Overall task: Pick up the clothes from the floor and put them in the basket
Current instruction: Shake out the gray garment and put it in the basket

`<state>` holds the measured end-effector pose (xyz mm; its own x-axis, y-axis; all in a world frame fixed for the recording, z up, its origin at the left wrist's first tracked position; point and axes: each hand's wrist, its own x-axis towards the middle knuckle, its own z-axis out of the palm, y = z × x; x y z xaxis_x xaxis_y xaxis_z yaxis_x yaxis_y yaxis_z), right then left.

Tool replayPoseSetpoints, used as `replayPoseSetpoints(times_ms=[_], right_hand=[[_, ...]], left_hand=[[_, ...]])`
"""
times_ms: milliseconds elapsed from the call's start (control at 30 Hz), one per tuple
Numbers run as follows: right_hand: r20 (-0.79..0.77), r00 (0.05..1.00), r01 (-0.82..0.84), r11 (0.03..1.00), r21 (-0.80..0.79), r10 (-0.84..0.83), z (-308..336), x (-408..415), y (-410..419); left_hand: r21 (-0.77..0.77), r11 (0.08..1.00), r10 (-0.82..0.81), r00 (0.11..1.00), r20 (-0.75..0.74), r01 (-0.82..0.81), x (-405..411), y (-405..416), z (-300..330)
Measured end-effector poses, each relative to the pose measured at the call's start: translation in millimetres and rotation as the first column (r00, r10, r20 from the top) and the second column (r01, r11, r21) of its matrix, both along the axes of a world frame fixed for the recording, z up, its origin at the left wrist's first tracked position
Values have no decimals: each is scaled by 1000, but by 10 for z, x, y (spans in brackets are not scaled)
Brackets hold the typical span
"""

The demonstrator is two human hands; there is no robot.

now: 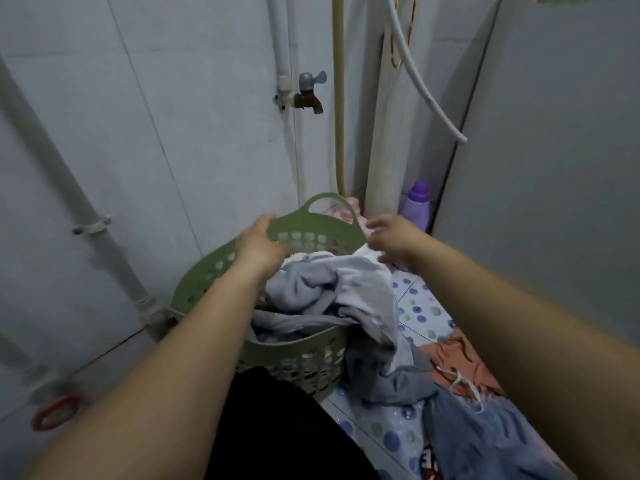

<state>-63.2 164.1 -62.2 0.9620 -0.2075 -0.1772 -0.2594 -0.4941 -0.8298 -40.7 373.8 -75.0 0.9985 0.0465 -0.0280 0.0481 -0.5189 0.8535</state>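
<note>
At the far rim of the green basket (304,355), the left hand (261,242) grips the plastic beside the raised handle (327,202), fingers (266,220) curled over the edge. Right hand (393,237) hovers near the opposite side of that handle; its fingers (375,223) are loosely bent and blurred, so whether they touch the basket or the pink cloth (349,214) behind it cannot be told. No garment is seen in either hand.

Basket stands on the floor against the tiled wall (138,133), perforated sides, filled with pale grey clothes (311,289). One white-grey garment (374,306) spills over the right rim and hangs down outside. Touching it on the floor lies a darker grey garment (388,375).

Further right on the spotted floor mat (388,441): an orange garment (460,362) with a white drawstring (465,386), and just below it a blue denim piece (485,438). Both remain on the floor, outside the basket.

Outward: a tap (308,93) on the wall above the basket, a white pipe (282,36) feeding it, a beige hose (339,98) hanging beside, a white hose (422,84) to the right. Purple bottle (415,204) stands in the corner behind the basket. Red ring (55,412) lies lower left by a slanted pipe (69,188).
</note>
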Motion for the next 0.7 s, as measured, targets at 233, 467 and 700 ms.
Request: replayPoseSetpoints(times_ms=[233,467,700], right_hand=[[-549,835,-262,897,-356,26,-818,-579,-387],[-351,921,148,986,-80,-167,-1644,-550,-63],[-231,875,478,834,277,-425,-1881,-259,-157]], left_hand=[[368,812,-414,892,-184,453,-58,-477,-402],[477,616,-555,775,-302,627,36,-448,-837],[441,628,-567,765,-305,641,44,-456,-793]])
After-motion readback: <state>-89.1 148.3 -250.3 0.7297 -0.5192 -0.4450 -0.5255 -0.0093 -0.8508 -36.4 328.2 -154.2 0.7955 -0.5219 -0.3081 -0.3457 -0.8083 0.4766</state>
